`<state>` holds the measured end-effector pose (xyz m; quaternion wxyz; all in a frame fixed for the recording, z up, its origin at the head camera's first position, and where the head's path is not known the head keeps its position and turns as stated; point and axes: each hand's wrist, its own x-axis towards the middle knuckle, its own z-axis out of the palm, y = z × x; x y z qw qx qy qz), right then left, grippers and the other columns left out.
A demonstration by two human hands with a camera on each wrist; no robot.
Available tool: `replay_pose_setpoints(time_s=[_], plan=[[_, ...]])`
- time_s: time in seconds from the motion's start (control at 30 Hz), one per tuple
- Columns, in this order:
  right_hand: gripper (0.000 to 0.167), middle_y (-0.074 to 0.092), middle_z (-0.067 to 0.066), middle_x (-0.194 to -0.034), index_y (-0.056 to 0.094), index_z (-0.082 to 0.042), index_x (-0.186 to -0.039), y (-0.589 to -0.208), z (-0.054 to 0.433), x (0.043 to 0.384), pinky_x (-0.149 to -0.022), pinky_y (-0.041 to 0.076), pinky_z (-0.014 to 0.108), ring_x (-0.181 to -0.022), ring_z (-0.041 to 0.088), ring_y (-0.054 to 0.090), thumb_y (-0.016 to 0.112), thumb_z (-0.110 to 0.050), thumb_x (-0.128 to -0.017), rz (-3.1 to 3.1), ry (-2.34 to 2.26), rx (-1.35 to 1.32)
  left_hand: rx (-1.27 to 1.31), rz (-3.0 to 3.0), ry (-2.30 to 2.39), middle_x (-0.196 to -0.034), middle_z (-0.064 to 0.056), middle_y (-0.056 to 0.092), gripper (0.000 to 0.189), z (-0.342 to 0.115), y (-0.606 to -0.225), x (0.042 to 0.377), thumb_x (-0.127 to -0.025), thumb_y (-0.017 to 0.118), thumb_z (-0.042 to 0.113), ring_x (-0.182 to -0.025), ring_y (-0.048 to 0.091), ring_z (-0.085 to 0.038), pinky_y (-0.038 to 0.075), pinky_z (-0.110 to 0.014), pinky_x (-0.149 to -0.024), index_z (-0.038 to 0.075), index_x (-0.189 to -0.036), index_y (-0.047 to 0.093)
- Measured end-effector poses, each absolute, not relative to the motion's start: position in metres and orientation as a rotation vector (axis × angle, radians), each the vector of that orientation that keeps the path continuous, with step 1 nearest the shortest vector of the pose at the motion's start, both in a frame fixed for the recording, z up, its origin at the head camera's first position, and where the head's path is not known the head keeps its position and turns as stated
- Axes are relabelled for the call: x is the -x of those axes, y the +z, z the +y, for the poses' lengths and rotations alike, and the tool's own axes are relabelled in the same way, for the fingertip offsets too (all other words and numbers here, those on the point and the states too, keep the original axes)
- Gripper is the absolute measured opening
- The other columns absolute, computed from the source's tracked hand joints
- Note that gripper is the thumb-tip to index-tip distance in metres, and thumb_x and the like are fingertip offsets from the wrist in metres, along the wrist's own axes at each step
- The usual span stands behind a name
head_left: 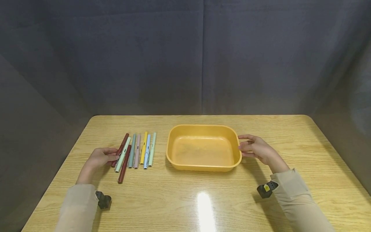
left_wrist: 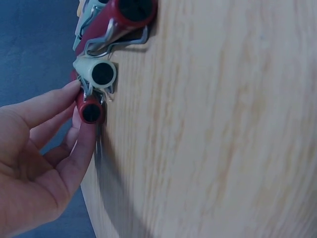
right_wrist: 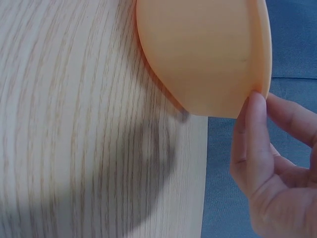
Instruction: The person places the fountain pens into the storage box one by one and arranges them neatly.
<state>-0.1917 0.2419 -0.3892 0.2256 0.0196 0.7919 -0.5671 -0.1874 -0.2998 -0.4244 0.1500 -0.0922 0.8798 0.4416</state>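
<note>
My left hand (head_left: 99,158) is at the left end of a group of capped pens and pinches a dark red pen (left_wrist: 90,112) between thumb and fingers. Beside that pen, close to the fingertips, lies a pale green pen (head_left: 123,154); a second dark red pen (head_left: 124,164) lies just right of it. On the right, my right hand (head_left: 258,149) grips the near-side rim of a yellow plastic basin (head_left: 203,168) at its right end, fingertips at the wall (right_wrist: 208,64). Nothing is inside the basin.
Right of the red pens lie a teal pen (head_left: 132,151), a mauve pen (head_left: 137,151), a yellow pen (head_left: 143,148), a light blue pen (head_left: 147,151) and another pale green pen (head_left: 152,149). A dark curtain (head_left: 185,58) stands behind the wooden table (head_left: 162,203).
</note>
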Motion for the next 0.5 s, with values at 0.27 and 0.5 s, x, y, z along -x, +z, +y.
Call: replay_pose_setpoints(time_s=[0.27,0.5], plan=[[0.061,0.057,0.001,-0.103,0.023,0.007,-0.146,-0.3898,0.2408,0.1913,-0.083,0.059,0.02,-0.084,0.0,0.06,0.054,-0.004,-0.095,2.179,-1.571,-0.068,0.275,2.516,1.275,-0.119,-0.034,0.058,0.051,-0.2991,-0.4227,0.1878,-0.09,0.062,0.003,-0.077,0.061,-0.003,0.058,-0.02,-0.068,-0.019,-0.131,0.043],[0.062,0.057,0.002,-0.104,0.023,0.007,-0.146,-0.389,0.241,0.191,-0.084,0.059,0.021,-0.084,0.0,0.06,0.054,-0.004,-0.095,2.184,-1.566,-0.065,0.294,2.513,1.262,-0.119,-0.034,0.059,0.051,-0.2981,-0.4218,0.1889,-0.089,0.062,0.004,-0.077,0.062,-0.004,0.058,-0.02,-0.067,-0.019,-0.131,0.043]])
